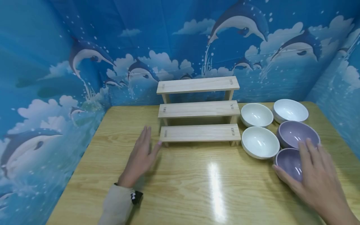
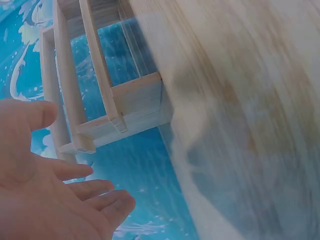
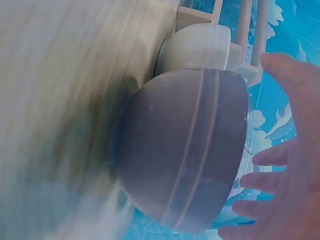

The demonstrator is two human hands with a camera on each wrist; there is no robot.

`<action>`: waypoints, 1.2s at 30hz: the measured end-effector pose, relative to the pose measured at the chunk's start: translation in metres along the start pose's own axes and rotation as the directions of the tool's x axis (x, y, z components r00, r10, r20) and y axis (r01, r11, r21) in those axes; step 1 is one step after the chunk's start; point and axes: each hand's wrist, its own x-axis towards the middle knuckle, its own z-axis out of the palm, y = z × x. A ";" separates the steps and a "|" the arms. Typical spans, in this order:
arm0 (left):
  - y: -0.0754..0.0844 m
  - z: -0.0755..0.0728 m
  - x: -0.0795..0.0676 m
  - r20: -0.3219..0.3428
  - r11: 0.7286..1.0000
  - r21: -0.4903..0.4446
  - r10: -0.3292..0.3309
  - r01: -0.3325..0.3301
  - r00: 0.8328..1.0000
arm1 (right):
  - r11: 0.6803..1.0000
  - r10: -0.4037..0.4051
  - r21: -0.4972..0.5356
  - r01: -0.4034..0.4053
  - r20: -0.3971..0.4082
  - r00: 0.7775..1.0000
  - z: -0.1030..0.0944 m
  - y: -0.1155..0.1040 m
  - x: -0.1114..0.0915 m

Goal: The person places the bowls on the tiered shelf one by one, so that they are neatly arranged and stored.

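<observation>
My right hand [image 1: 317, 175] is spread over the nearer purple bowl [image 1: 289, 162], partly covering it in the head view. In the right wrist view that purple bowl [image 3: 185, 145] stands upright, with the fingers [image 3: 270, 182] beyond its rim and thumb apart from them. Behind it sits a second purple bowl [image 1: 295, 132]. To the left are two pale bowls, one nearer [image 1: 260, 142] and one farther [image 1: 256, 115]. A white bowl [image 1: 291, 110] stands at the back right. My left hand [image 1: 140, 159] hovers, fingers extended and holding nothing, by the left end of a three-step wooden rack [image 1: 199, 132].
The wooden table [image 1: 180, 187] runs up to blue dolphin-print cloth [image 1: 168, 37] at the back and both sides. The rack's top step [image 1: 197, 85] stands close to the back cloth. A dark item [image 1: 136, 197] is at my left cuff.
</observation>
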 end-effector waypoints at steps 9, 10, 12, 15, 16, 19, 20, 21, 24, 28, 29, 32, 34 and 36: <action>-0.008 0.002 0.012 0.046 0.986 -0.149 -0.074 0.080 0.996 | 0.997 0.065 0.042 -0.064 -0.024 0.998 0.000 0.004 -0.010; -0.008 0.002 0.014 0.051 0.983 -0.159 -0.084 0.091 0.995 | 0.997 0.068 0.043 -0.067 -0.027 0.997 0.000 0.005 -0.011; -0.008 0.003 0.016 0.064 0.976 -0.188 -0.104 0.114 0.993 | 0.996 0.082 0.046 -0.081 -0.025 0.996 0.000 0.006 -0.013; -0.007 0.004 0.020 0.088 0.958 -0.252 -0.116 0.134 0.989 | 0.994 0.092 0.057 -0.091 -0.027 0.995 0.000 0.008 -0.015; -0.008 0.005 0.022 0.096 0.952 -0.273 -0.115 0.137 0.989 | 0.994 0.090 0.062 -0.088 -0.030 0.995 0.000 0.009 -0.015; -0.009 0.007 0.027 0.116 0.935 -0.326 -0.106 0.139 0.988 | 0.992 0.101 0.082 -0.099 -0.019 0.995 0.000 0.010 -0.019; -0.009 0.008 0.028 0.122 0.932 -0.332 -0.107 0.142 0.987 | 0.990 0.113 0.088 -0.112 -0.009 0.994 0.000 0.010 -0.020; -0.010 0.008 0.029 0.126 0.930 -0.335 -0.112 0.148 0.986 | 0.988 0.122 0.092 -0.122 -0.001 0.992 0.000 0.010 -0.022; -0.011 0.009 0.032 0.142 0.920 -0.356 -0.121 0.164 0.983 | 0.980 0.171 0.104 -0.173 0.027 0.985 0.002 0.010 -0.027; -0.011 0.011 0.035 0.159 0.896 -0.395 -0.149 0.201 0.976 | 0.968 0.226 0.105 -0.230 0.050 0.973 0.004 0.010 -0.030; -0.011 0.011 0.036 0.163 0.891 -0.402 -0.156 0.210 0.974 | 0.965 0.236 0.103 -0.241 0.055 0.970 0.005 0.010 -0.030; -0.011 0.014 0.040 0.167 0.878 -0.418 -0.177 0.232 0.970 | 0.962 0.248 0.109 -0.251 0.042 0.968 0.006 0.010 -0.030; -0.011 0.015 0.042 0.174 0.868 -0.429 -0.194 0.252 0.965 | 0.957 0.264 0.117 -0.267 0.041 0.964 0.007 0.010 -0.030; -0.011 0.017 0.044 0.181 0.856 -0.440 -0.212 0.272 0.960 | 0.950 0.287 0.115 -0.292 0.050 0.956 0.008 0.011 -0.031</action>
